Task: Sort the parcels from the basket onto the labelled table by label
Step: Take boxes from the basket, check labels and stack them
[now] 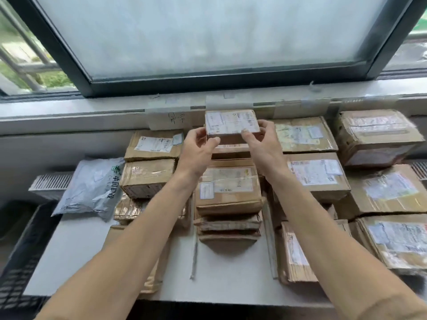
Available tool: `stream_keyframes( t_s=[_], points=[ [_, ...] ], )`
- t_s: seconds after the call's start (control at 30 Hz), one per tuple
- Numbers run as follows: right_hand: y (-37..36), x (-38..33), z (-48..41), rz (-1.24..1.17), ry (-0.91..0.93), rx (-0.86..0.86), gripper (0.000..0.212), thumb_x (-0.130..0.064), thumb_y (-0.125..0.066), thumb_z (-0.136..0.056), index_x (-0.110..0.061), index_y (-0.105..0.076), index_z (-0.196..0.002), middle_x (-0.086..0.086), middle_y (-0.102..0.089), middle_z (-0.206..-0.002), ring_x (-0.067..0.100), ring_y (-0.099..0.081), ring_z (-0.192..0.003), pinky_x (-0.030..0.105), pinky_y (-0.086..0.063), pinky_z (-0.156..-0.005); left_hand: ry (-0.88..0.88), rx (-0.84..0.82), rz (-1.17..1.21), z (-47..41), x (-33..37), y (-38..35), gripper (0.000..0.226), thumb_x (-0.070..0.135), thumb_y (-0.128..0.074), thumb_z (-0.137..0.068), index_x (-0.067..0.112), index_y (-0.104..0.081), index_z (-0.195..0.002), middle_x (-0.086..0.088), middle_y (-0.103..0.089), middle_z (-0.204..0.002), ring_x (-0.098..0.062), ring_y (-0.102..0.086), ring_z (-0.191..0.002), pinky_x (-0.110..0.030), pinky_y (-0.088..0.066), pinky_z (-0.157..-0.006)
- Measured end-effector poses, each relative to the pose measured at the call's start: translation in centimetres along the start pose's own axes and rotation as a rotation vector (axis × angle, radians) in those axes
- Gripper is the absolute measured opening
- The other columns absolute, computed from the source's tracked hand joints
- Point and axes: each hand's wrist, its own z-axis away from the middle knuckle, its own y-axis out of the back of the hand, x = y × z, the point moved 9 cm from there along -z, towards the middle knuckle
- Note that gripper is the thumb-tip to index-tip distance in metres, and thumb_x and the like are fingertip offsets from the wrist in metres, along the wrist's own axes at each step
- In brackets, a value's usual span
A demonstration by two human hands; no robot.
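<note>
Fingers [213,141] of the left hand [196,153] and right hand [263,148] curl around the two ends of a small labelled parcel [232,122], holding it over the far end of the middle stack [228,190] on the white bench [76,245]. Cardboard parcels [318,172] lie on either side of that stack, with a grey mailer bag [92,183] farther to its left.

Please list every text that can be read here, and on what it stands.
"中国邮政" and "CHINA": grey plastic mailer bag.
White handwritten paper sign on the wall: characters unreadable.
Labels on the held small brown cardboard parcel and other parcels: too blurred.
</note>
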Motion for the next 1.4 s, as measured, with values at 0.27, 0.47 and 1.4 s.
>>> stream_keyframes(
  t_s=[0.27, 0.47, 1.4],
  points=[
    [1.1, 2.4, 0.2, 0.125, 0.018, 0.074, 0.052, -0.029, -0.063, -0.100, -0.021, -0.048, -0.149, -0.001, -0.051, -0.146, 0.009, -0.049, -0.128, 0.041, -0.043, -0.115, 0.219, 0.112, 0.070, 1.3, -3.9, 1.6, 0.041, 0.025, -0.064, -0.098, 0.017, -0.056, -0.138, 0.000, -0.063, -0.131, -0.014, -0.060, -0.119, -0.029, -0.052, -0.093],
    [-3.8, -2.3, 6.7, 0.056, 0.295, 0.011, 0.025, -0.016, -0.062, -0.099, -0.018, -0.065, -0.123, -0.007, -0.066, -0.116, 0.002, -0.062, -0.104, 0.018, -0.052, -0.089, 0.139, 0.226, 0.203, 6.0, -5.3, 5.5, 0.017, 0.018, -0.062, -0.101, 0.014, -0.069, -0.116, -0.003, -0.075, -0.111, -0.015, -0.071, -0.104, -0.033, -0.059, -0.093],
    [-56.5, 5.4, 55.1, 0.144, -0.119, -0.946, 0.036, 0.000, -0.055, -0.094, -0.025, -0.073, -0.113, -0.010, -0.078, -0.101, 0.006, -0.073, -0.097, 0.026, -0.059, -0.082, 0.542, 0.652, 0.554, 43.1, -37.3, 52.0, 0.024, 0.007, -0.052, -0.101, 0.008, -0.074, -0.109, -0.011, -0.078, -0.100, -0.015, -0.075, -0.085, -0.022, -0.056, -0.062]
  ],
)
